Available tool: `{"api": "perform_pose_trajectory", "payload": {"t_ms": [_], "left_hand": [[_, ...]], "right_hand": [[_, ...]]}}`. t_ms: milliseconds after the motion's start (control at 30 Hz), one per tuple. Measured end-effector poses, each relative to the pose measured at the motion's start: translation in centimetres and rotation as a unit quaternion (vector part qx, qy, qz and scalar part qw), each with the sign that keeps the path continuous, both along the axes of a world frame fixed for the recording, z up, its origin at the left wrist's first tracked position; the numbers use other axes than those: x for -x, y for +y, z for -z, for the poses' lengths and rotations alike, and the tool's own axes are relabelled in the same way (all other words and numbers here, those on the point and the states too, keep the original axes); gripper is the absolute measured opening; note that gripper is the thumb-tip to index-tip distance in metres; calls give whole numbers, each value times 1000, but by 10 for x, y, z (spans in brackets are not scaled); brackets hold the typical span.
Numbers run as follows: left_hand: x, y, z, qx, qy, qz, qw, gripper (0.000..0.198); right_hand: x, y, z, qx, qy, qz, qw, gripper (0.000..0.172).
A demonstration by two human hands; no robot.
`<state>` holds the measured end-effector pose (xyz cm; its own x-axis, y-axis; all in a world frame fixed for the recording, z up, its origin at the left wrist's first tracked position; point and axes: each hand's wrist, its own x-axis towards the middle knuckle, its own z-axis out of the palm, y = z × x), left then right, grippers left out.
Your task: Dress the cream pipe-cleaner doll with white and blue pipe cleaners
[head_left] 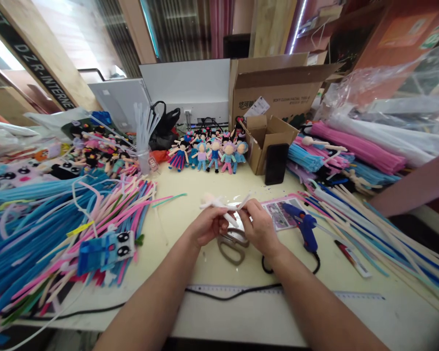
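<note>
Both hands meet at the middle of the table over a pair of scissors (232,245). My left hand (207,225) and my right hand (258,225) are each closed on a white pipe-cleaner figure (223,204), whose fuzzy arms stick out left and right above my fingers. A blue glue gun (303,225) lies just right of my right hand, with its black cord running back along the table edge.
Heaps of blue, pink and cream pipe cleaners (40,229) cover the left, more lie at the right (373,229). A row of small finished dolls (208,155) stands at the back, beside a small open carton (265,141) and a black phone (276,163). A ruler (351,295) lies near the front edge.
</note>
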<state>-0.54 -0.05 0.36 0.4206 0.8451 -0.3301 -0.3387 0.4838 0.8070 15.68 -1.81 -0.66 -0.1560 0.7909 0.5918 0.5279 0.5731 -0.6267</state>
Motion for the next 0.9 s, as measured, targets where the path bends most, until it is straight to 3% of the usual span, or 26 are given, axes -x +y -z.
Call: {"api": "perform_pose_trajectory", "payload": {"t_ms": [233,467,700,900], "left_hand": [[1,-1,1,-101,59,-7,993,20],[-1,-2,-4,-117,57,-14,991,25],[0,-1,-5,-136,69,-12,988,25],[2,2,-1,-143,64,-9,988,26]], "right_hand": [[-1,4,2,117,78,6,990,14],[0,9,4,249,207,-48,945,21],[2,7,1,300,279,-69,910,21],[2,7,-1,295,284,-65,910,23]]}}
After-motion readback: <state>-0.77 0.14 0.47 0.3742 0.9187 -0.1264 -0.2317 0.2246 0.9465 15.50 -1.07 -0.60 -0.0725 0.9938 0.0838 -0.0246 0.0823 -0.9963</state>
